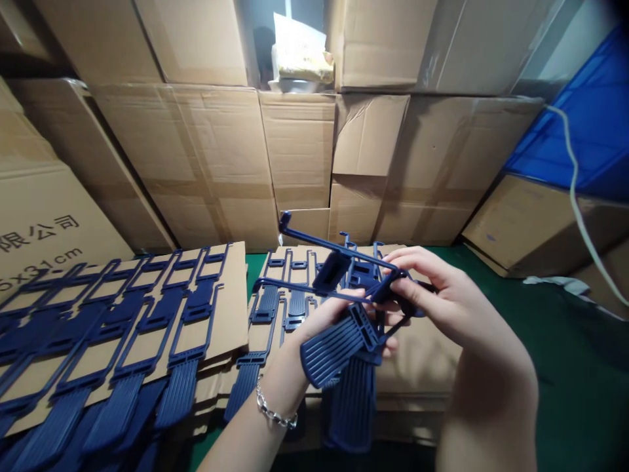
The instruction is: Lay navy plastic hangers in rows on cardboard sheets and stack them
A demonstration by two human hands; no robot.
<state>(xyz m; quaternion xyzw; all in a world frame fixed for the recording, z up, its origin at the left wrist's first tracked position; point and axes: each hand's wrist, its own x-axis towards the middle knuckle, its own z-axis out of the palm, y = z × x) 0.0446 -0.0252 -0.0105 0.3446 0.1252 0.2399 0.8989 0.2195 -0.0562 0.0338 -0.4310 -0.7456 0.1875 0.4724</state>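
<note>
A dark blue plastic frame piece (329, 335) with a ribbed paddle end and two long hooked arms is held up at the centre right. My left hand (327, 314), with a silver chain bracelet at the wrist, supports it from below, its fingers partly hidden behind the piece. My right hand (425, 282) pinches the piece at its right side, thumb in front. Beneath, another ribbed blue part (351, 406) hangs down; whether it is joined to the held piece I cannot tell. Several similar blue pieces (265, 314) lie on cardboard just behind my left hand.
At left, several blue frame pieces (181, 387) lie in rows on a cardboard sheet (233, 282). Stacked cartons (216, 144) stand behind. A blue crate (580, 144) and a white cable (574, 177) are at right, above a green surface (555, 393).
</note>
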